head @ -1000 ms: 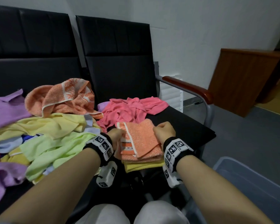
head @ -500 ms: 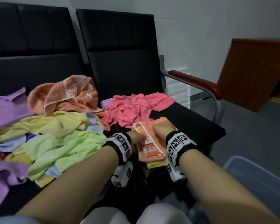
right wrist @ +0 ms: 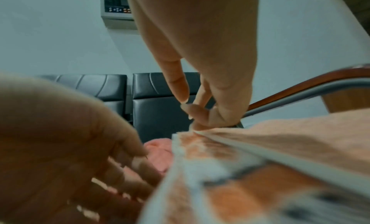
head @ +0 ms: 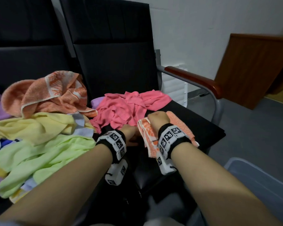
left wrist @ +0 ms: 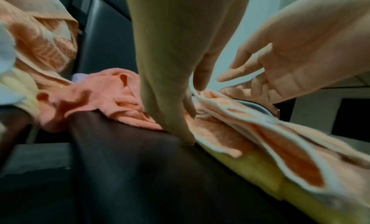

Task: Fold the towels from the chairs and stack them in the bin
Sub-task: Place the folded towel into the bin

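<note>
A folded orange towel [head: 181,128] with white-edged patterned bands lies on the black chair seat [head: 206,128], on top of a folded yellow towel [left wrist: 250,168]. My right hand [head: 158,118] reaches over the orange towel [right wrist: 300,140] and pinches its far left corner, as the right wrist view shows [right wrist: 192,116]. My left hand [head: 131,132] is at the towel's left edge; in the left wrist view [left wrist: 195,110] its fingers reach under the upper layers [left wrist: 290,148] with the thumb above. The grey bin [head: 255,175] stands on the floor at lower right.
A crumpled pink towel [head: 126,108] lies just behind the hands. Loose green [head: 39,154], yellow [head: 31,126] and orange [head: 47,92] towels cover the left seat. A wood-topped armrest [head: 194,79] bounds the right side, and a wooden cabinet [head: 255,69] stands beyond it.
Both hands shifted right and closer together. My right hand moved from the towel's right side onto its far left corner. The left hand closed in on the left edge.
</note>
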Tool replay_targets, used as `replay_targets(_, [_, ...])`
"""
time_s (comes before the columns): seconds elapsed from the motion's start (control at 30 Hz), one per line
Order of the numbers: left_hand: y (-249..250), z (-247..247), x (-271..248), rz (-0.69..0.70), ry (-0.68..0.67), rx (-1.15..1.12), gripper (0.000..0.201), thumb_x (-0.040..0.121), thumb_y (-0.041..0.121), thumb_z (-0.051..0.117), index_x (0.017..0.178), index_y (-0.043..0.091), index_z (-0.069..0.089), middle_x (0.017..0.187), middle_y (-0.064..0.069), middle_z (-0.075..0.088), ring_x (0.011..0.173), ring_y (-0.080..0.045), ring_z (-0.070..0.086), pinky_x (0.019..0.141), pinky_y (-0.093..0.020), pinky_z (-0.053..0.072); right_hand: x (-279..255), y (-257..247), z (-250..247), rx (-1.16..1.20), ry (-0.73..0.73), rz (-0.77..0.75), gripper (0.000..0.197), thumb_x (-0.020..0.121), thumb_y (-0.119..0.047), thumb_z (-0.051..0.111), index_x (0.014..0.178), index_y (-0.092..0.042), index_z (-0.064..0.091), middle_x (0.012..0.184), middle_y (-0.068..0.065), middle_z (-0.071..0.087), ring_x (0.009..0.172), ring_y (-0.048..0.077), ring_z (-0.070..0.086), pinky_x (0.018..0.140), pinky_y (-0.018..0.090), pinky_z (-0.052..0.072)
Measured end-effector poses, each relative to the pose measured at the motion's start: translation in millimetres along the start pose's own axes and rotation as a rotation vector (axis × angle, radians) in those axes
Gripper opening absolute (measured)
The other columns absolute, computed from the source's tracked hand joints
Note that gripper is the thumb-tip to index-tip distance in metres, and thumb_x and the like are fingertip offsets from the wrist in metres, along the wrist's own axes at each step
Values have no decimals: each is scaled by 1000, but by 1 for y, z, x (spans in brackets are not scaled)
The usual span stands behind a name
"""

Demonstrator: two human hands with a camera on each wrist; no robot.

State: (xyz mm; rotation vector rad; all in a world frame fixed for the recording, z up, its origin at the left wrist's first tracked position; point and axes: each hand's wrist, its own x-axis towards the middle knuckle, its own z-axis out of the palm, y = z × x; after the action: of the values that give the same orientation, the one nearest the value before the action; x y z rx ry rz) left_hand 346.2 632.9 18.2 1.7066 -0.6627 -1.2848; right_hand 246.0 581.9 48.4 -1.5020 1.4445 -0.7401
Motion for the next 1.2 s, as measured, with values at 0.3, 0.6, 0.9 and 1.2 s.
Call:
replay_targets(0.3, [13,-91,27,-25,180,43,22,93,4,47,73,8,56,76,-4,49,68,-15,45,68,-29,43,19,-34,81,266,-274,140,7,88,-15,54,82,-15,51,74,2,48,65,17,51,76,35,54])
replay_targets(0.6, [6,-139,39,-34,209,-62,13,89,5,50,77,7,56,78,-4,51,75,-18,49,64,-24,43,36,-41,125,329,-163,204,17,84,-16,55,99,-7,57,62,3,53,52,13,49,54,24,45])
replay_targets(0.9, [2,-135,50,-81,187,-36,12,86,8,53,76,10,58,81,-1,54,67,-16,47,62,-24,40,38,-33,135,360,-215,205,58,81,-3,53,136,7,42,78,28,62,80,32,64,85,40,54])
replay_targets(1.2, [14,-76,32,-106,76,-7,5,87,8,53,86,9,58,99,-4,55,77,-16,52,65,-27,45,48,-20,42,330,-50,166,23,85,-8,53,105,-1,62,100,17,66,96,32,66,92,47,53])
